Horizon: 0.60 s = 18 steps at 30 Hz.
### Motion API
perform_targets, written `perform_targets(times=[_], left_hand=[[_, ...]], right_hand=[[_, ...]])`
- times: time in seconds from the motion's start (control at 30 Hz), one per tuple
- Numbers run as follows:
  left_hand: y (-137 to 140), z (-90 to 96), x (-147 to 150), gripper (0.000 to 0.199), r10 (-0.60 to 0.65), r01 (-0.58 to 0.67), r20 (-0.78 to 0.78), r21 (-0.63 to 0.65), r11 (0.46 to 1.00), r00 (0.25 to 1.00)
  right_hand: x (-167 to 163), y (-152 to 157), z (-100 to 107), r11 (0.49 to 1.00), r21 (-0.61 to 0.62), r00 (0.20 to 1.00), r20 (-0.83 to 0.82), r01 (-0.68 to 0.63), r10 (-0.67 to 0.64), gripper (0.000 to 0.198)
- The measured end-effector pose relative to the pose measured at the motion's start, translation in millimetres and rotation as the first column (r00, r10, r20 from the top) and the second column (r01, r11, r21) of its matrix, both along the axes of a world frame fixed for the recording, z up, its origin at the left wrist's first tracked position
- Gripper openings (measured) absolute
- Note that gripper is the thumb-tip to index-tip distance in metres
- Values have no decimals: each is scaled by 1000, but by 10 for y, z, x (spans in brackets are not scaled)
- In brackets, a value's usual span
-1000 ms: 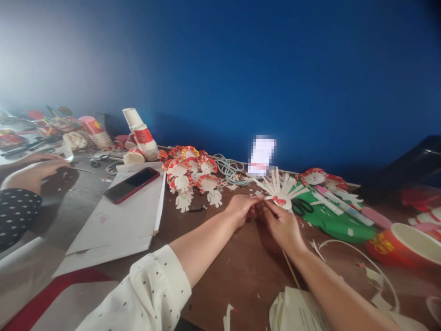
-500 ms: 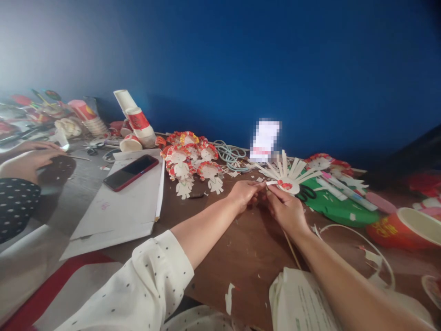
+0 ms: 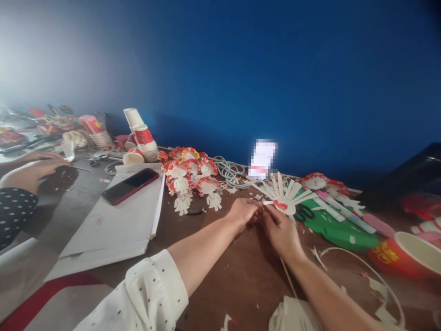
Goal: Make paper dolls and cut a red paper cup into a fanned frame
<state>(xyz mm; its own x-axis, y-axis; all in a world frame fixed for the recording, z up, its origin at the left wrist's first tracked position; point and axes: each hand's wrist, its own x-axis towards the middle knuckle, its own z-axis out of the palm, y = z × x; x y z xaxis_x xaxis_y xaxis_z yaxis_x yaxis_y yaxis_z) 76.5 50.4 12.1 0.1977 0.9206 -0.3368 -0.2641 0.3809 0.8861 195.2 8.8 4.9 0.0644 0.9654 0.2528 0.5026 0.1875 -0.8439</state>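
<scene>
Near the middle of the table, my right hand (image 3: 280, 230) is closed on a white paper cutout (image 3: 291, 209), whose many narrow strips fan out and which has a red patch at its base. My left hand (image 3: 244, 212) is closed beside it, fingertips pinched at the end of a white paper strip (image 3: 267, 202) of that cutout. Both hands' fingertips nearly meet, and the fingers underneath are partly hidden. A thin stick (image 3: 288, 278) runs down from below my right hand; whether it is held, I cannot tell.
Several finished-looking paper dolls (image 3: 181, 181) lie left of my hands, near a phone (image 3: 131, 185) on white paper (image 3: 113, 230). Paper cups (image 3: 146, 145) are stacked behind. A green sheet (image 3: 330, 230) and a red paper cup (image 3: 392, 253) lie right. Another person's hand (image 3: 41, 168) rests far left.
The whole scene sits lower in the view, as the camera has tilted up. Both hands keep their grip on the paper cutout, with little visible movement.
</scene>
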Motion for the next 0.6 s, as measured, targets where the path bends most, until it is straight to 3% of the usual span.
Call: perform_targets(times=[0.27,0.6], left_hand=[[-17,48,0,25,25,-22,68,-43,999,997],[30,-13,-2,28,-2,3,62,-15,1000,998]], right_hand=[[12,9,-33,999,48,996,-86,-1,6,36],[-7,-39,39,995,-98,993,-122,-18,6,38]])
